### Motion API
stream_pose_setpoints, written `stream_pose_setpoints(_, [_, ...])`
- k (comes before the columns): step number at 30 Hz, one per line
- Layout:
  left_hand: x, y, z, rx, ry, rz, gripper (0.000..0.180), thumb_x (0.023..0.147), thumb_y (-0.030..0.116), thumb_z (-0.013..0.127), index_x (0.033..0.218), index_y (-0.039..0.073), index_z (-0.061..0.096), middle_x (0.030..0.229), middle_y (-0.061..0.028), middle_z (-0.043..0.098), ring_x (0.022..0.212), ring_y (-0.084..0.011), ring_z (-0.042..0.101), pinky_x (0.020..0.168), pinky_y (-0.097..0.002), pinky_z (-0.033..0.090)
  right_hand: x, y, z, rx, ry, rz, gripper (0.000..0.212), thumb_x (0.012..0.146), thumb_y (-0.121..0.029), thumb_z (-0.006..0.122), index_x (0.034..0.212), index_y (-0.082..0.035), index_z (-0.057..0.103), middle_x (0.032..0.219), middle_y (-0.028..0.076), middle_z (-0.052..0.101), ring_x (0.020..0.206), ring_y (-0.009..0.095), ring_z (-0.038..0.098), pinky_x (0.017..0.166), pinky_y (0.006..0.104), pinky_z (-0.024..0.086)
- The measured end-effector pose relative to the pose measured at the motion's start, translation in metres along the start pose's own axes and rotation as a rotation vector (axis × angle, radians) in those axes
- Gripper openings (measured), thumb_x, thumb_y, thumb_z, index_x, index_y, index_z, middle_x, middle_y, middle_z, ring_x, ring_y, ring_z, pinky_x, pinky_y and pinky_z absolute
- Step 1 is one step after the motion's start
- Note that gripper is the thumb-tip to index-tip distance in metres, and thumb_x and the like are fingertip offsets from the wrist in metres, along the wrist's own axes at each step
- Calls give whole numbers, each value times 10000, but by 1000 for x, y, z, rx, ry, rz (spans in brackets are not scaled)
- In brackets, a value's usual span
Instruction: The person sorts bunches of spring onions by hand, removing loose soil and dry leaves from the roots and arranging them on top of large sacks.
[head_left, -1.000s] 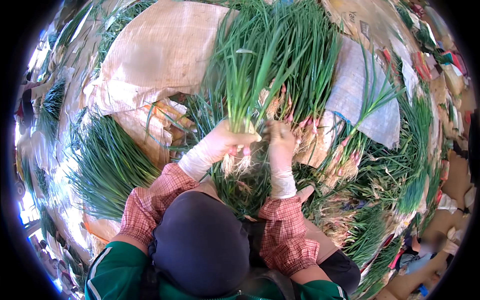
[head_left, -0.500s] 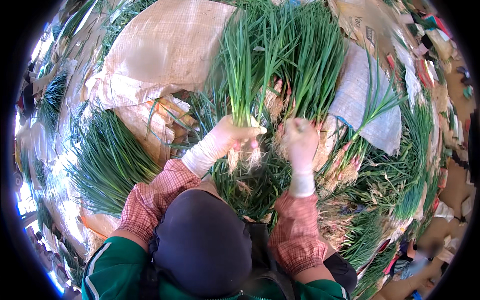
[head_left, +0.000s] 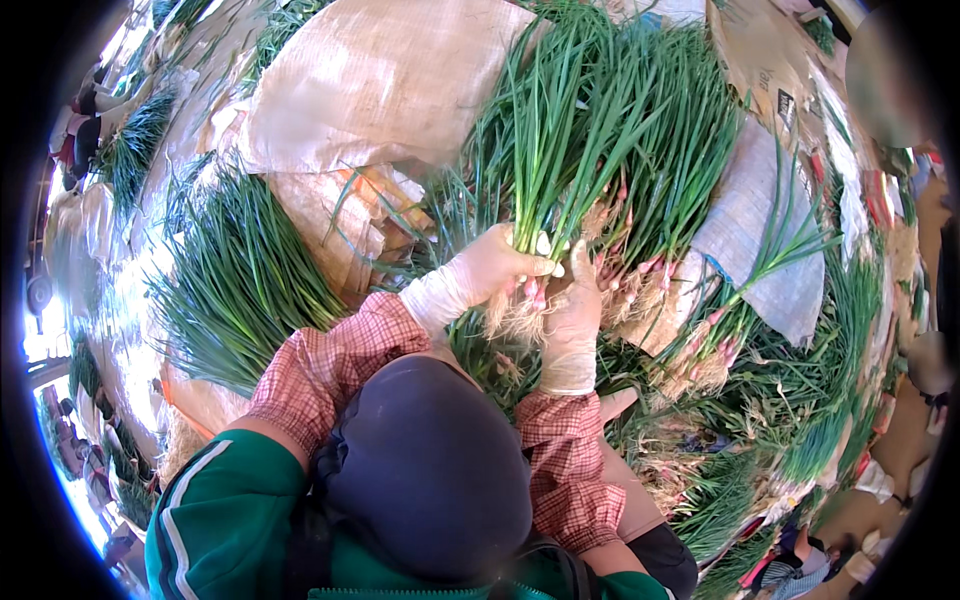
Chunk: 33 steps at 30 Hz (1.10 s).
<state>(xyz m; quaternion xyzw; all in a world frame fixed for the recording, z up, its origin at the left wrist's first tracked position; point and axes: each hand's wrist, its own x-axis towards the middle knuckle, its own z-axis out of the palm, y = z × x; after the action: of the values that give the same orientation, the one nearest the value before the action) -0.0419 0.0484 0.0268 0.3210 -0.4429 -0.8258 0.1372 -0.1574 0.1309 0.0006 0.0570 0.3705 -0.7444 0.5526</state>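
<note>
Ground under the work: you have it hidden beneath greens and sacking; what lies under them cannot be told.
Beige sack [head_left: 390, 80]: spread out ahead of you, its cloth creased; take every place below from it.
Floor [head_left: 915, 440]: tan, showing far to the right of the beige sack.
Room: bright glare along the edge left of the beige sack; a blurred person [head_left: 795, 570] far off to its right, on your side.
Onion pile [head_left: 660, 130]: right of the beige sack, roots toward you.
Blue-grey sacking [head_left: 770, 235]: farther right, past the pile, with a small loose bundle [head_left: 770, 260] partly across it.
Leafy bundle [head_left: 250, 280]: on your side of the beige sack, leftward.
Folded sacking [head_left: 340, 225]: just on your side of the beige sack.
In the way: a dark rounded cloth form [head_left: 430, 470] before your torso blocks your view behind it.
Bunch of green onions [head_left: 535, 190]: right of the beige sack, leaves over the pile, roots hanging.
Left grip [head_left: 500, 262]: yours is clasped around its stems.
Right grip [head_left: 573, 315]: beside the bulbs; you cannot tell whether it pinches anything.
</note>
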Motion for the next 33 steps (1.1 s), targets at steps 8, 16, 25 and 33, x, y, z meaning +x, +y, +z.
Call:
stream_pose_setpoints(8, [5, -17, -12, -60, -123, -119, 143, 862, 139, 680, 838, 15, 612, 638, -92, 635, 577, -218, 677, 377, -212, 409, -15, -43, -49, -1466, 69, -165, 412, 995, -235, 489, 1339, -8, 474, 1062, 142, 683, 934, 226, 667, 839, 319, 546])
stream_pose_setpoints(16, [3, -9, -7, -365, -187, -166, 350, 961, 157, 505, 1252, -34, 539, 960, -137, 669, 839, -210, 679, 613, -240, 516, -33, -47, -10, -903, 0, 116, 477, 944, -239, 588, 1340, 4, 481, 883, 47, 625, 734, 122, 599, 657, 239, 485])
stream_pose_setpoints(25, [11, -25, -22, -734, -421, -138, 530, 989, 211, 472, 1444, -9, 311, 1375, -187, 489, 1134, -271, 571, 938, -428, 486, -63, -82, 9, -781, 38, -120, 291, 913, -92, 578, 1178, 27, 591, 829, 26, 599, 677, 88, 530, 609, 192, 438])
stream_pose_setpoints(33, [11, -24, -12, -278, -275, -167, 432, 1000, 233, 465, 1354, -13, 439, 936, -119, 672, 642, -173, 639, 625, -312, 569, -43, -35, -3, -897, -100, 17, 194, 856, -141, 653, 981, 7, 659, 823, 65, 679, 663, 112, 596, 568, 217, 444])
